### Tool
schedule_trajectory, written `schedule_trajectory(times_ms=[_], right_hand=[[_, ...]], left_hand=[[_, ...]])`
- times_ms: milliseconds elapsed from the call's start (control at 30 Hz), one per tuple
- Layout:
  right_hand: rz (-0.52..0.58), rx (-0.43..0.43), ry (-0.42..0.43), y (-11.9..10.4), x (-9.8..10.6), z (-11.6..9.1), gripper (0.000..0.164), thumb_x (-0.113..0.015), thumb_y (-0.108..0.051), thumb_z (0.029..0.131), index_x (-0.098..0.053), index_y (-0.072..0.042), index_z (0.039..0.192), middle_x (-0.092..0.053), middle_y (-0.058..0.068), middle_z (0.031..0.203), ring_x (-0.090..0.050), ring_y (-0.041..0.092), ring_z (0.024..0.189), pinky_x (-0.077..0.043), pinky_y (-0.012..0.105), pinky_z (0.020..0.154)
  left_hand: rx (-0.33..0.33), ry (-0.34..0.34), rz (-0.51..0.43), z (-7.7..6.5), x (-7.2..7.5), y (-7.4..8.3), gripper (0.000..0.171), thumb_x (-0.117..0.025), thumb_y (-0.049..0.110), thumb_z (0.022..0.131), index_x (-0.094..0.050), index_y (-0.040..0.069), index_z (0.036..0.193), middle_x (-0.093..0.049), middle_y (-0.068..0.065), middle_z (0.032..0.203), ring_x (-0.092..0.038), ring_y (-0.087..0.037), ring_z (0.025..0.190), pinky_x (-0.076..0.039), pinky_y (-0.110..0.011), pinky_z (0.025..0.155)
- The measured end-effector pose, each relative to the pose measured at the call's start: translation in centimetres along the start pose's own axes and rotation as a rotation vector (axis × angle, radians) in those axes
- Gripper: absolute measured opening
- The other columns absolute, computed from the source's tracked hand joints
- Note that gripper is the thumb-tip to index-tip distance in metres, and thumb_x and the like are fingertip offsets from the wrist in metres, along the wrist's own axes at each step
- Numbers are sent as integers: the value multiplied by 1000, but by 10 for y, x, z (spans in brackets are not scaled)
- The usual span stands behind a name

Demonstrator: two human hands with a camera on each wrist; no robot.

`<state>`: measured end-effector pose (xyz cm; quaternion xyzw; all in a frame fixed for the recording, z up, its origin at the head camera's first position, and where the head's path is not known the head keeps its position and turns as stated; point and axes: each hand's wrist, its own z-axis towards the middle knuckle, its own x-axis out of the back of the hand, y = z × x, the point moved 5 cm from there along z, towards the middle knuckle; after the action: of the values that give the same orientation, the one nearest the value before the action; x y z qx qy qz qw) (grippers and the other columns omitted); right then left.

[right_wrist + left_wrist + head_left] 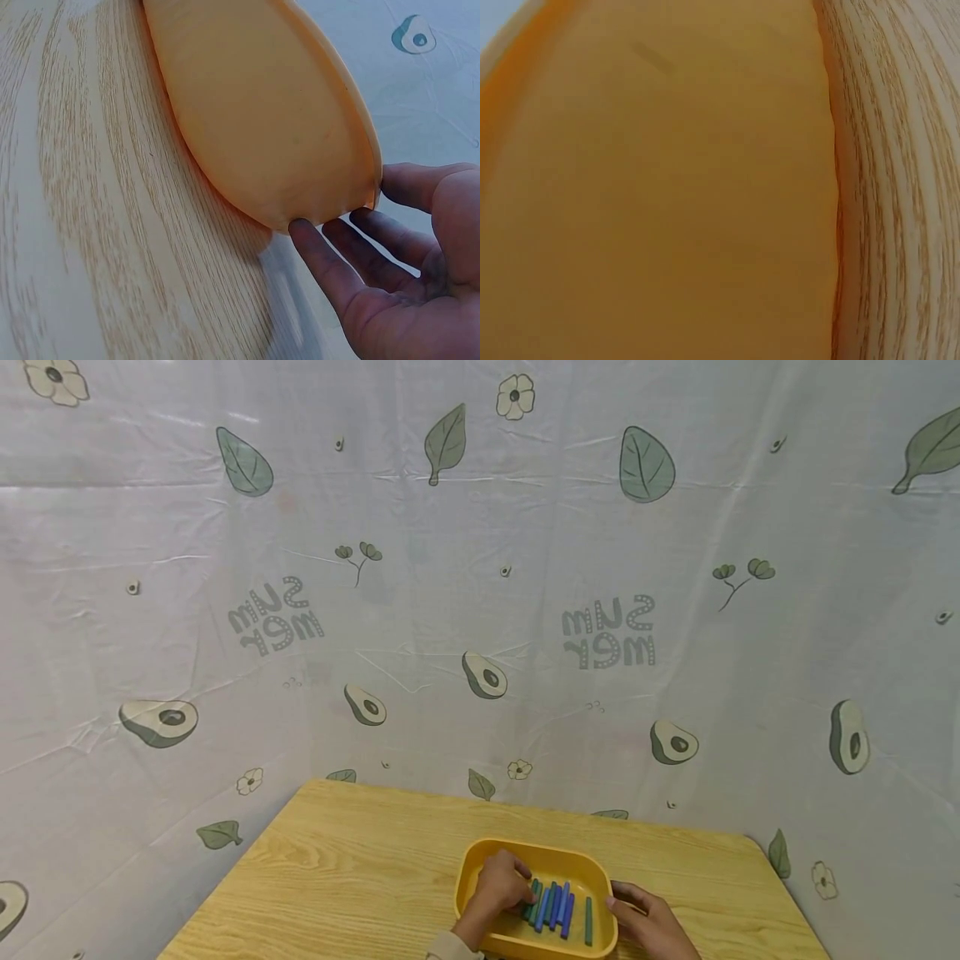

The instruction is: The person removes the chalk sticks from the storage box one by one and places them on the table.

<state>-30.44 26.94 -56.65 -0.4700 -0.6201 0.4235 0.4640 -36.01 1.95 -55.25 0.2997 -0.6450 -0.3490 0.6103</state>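
Note:
A yellow plastic tray (476, 847) with rounded corners stands on the table. My left hand (501, 881) reaches into it from the near left, fingertips right at the dark green sticks (534, 910) at the left end of a row. I cannot tell whether its fingers pinch one of them. Blue and violet sticks (561, 906) lie side by side next to these, and a single green stick (588, 920) lies apart at the right. My right hand (409, 270) grips the tray's right end, thumb at the rim and fingers against the outer wall. The left wrist view shows only the tray's outer side (667, 187) and wood grain.
The wood-grain table (337, 860) extends to the left, behind and right of the tray. Behind it hangs a pale sheet (420, 610) printed with avocados, leaves and flowers, meeting the table's back edge and running down past both sides.

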Motion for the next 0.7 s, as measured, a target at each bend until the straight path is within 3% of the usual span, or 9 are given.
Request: schedule_trajectory(times_ms=[367,700], right_hand=[[14,-5,-3,-1,0,0,74,-67,-31,107,-39,20,153,-46,44,153,-71,40,122,-64,48,97],[4,-15,0,-1,1,2,74,-68,-31,107,-41,19,153,-47,43,152,-71,40,122,-64,49,96]], left_hand=[[38,-34,-22,0,-1,-1,19,-92,-7,70,-84,3,84,-75,-7,77,-71,-18,54,-61,-33,48],[54,-48,5,0,-1,1,12,-90,-1,74,-85,6,82,-77,-4,79,-71,-17,61,-63,-35,55]])
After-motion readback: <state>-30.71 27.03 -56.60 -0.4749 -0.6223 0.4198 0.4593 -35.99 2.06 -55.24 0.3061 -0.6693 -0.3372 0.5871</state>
